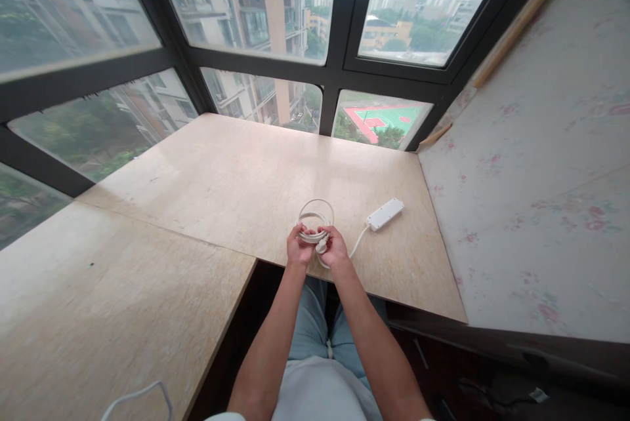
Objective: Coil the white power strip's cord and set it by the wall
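Between my two hands is a coiled white power cord, its loops standing up above my fingers. My left hand is closed around the left side of the coil. The right side of the coil and the white plug are in my right hand, whose fingers are also closed. From the coil the cord runs right to a white power strip, which lies on the stone-patterned sill. The strip's upper face has no sockets that I can make out.
Dark-framed windows rise behind the sill. At the right stands a wall with floral wallpaper. Another white cable curves over the sill's near left part. A dark gap opens beneath the sill's front edge.
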`<state>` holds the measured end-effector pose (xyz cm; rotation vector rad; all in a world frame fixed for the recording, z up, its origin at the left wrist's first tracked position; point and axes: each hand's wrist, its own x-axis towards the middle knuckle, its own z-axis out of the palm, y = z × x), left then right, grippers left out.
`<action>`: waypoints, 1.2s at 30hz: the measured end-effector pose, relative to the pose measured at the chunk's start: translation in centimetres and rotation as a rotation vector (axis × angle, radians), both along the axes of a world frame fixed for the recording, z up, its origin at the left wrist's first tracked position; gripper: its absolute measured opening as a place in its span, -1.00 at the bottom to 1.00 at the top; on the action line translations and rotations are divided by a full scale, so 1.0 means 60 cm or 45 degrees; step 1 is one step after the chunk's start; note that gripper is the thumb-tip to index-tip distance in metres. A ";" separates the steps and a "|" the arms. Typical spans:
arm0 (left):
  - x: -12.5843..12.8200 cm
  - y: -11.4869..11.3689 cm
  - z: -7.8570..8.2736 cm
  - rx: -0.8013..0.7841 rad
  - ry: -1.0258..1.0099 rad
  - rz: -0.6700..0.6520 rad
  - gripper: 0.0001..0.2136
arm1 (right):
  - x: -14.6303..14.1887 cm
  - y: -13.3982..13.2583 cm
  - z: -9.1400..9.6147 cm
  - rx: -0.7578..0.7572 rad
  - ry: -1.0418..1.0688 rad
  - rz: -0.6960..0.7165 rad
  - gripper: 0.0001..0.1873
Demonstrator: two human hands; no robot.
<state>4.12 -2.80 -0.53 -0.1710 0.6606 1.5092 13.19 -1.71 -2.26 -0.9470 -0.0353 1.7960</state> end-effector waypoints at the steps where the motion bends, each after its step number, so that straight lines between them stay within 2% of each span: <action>1: -0.003 -0.002 -0.002 0.049 -0.090 -0.033 -0.84 | 0.003 0.001 -0.002 -0.012 -0.016 0.002 -0.91; 4: -0.010 -0.007 -0.006 0.190 -0.278 -0.153 -0.83 | 0.013 0.002 -0.007 -0.030 -0.069 -0.006 -0.89; 8: -0.014 -0.010 -0.004 0.217 -0.271 -0.301 -0.85 | 0.022 -0.003 -0.010 -0.007 -0.145 -0.012 -0.91; 15: -0.013 -0.011 -0.016 0.175 -0.121 -0.061 -0.79 | -0.005 -0.024 -0.012 0.088 -0.314 0.021 -0.87; 17: -0.014 -0.011 -0.024 0.113 -0.089 -0.003 -0.73 | -0.015 -0.032 -0.014 0.155 -0.493 0.057 -0.80; 20: -0.014 -0.012 -0.031 0.024 -0.061 0.068 -0.70 | -0.023 -0.042 -0.015 0.314 -0.988 0.144 -0.71; 22: -0.014 -0.012 -0.031 -0.030 -0.034 0.080 -0.71 | -0.024 -0.046 -0.013 0.390 -1.279 0.190 -0.70; 25: -0.019 -0.015 -0.022 -0.080 0.023 0.056 -0.69 | -0.021 -0.051 -0.009 0.448 -1.561 0.264 -0.68; 31: -0.051 -0.034 -0.009 0.032 0.106 -0.213 -0.66 | -0.010 -0.052 -0.008 0.629 -1.813 0.520 -0.70; 34: -0.064 -0.042 -0.014 -0.016 0.191 -0.240 -0.62 | -0.007 -0.044 -0.007 0.677 -1.851 0.646 -0.73; 36: -0.067 -0.044 -0.018 -0.054 0.231 -0.206 -0.57 | -0.007 -0.038 -0.007 0.675 -1.789 0.659 -0.73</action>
